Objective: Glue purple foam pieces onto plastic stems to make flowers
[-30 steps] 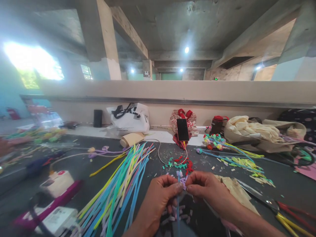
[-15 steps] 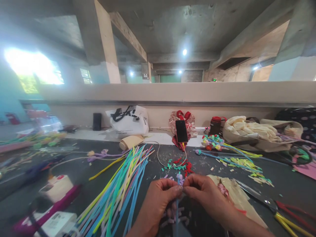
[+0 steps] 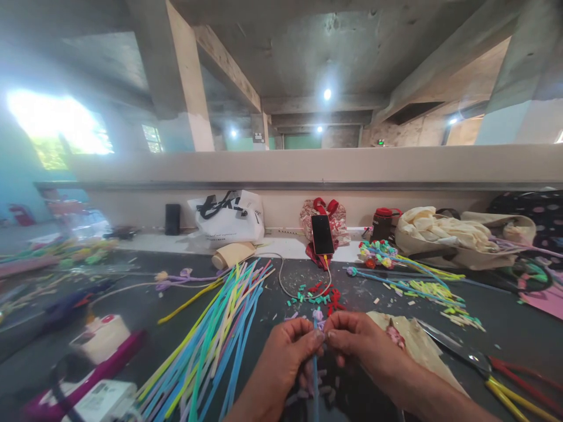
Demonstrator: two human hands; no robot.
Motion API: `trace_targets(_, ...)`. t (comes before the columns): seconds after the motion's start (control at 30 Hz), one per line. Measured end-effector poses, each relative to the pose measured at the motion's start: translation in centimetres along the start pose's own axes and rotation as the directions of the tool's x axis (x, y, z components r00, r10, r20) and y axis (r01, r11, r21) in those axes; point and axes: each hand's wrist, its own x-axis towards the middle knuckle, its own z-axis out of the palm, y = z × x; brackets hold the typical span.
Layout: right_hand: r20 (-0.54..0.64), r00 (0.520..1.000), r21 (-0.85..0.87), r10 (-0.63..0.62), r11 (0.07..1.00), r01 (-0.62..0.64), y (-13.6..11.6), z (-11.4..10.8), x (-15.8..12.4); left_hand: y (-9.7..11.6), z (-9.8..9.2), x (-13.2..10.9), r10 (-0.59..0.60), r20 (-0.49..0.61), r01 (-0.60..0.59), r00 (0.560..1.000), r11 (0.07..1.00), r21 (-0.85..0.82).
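A blue pipe cleaner (image 3: 315, 384) stands nearly upright between my hands, with a small purple tuft (image 3: 318, 316) at its top. My left hand (image 3: 281, 360) pinches it just below the tuft, thumb against forefinger. Touching or almost touching that spot, the closed fingertips of my right hand (image 3: 360, 343) meet my left thumb; whatever lies between them is too small to make out. Short lilac snippets (image 3: 325, 390) are scattered on the dark table beneath my hands. Beyond them lie red pieces (image 3: 336, 300) and green pieces (image 3: 303, 293).
Long coloured pipe cleaners (image 3: 220, 328) are bundled at left. Scissors (image 3: 479, 360) lie right of my forearm, beside a beige cloth (image 3: 422, 346). A phone (image 3: 322, 234) leans upright on a patterned bag, its cable looping forward. Finished-looking flower stems (image 3: 378, 255) lie at back right.
Both hands keep nearly the same pinch at the top of the blue pipe cleaner. My right fingertips have shifted very slightly, and the view has moved a little.
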Motion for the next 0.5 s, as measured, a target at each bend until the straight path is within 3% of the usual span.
trace_targets(0.17, 0.096, 0.993, 0.197, 0.064, 0.977, -0.082, 0.25, -0.35, 0.1, -0.18, 0.06, -0.07, -0.02, 0.03, 0.02, 0.999, 1.0, -0.003)
trace_targets(0.33, 0.132, 0.987, 0.247, 0.09, 0.962, -0.12, 0.58, -0.45, 0.5, -0.2, 0.1, -0.06, -0.036, 0.02, 0.035, 0.999, 0.999, 0.021)
trace_targets(0.5, -0.116, 0.993, -0.004, -0.026, 1.0, 0.025, -0.1, 0.02, 0.32, -0.08, -0.11, -0.1, -0.025, -0.033, 0.026, 0.999, 1.0, 0.009)
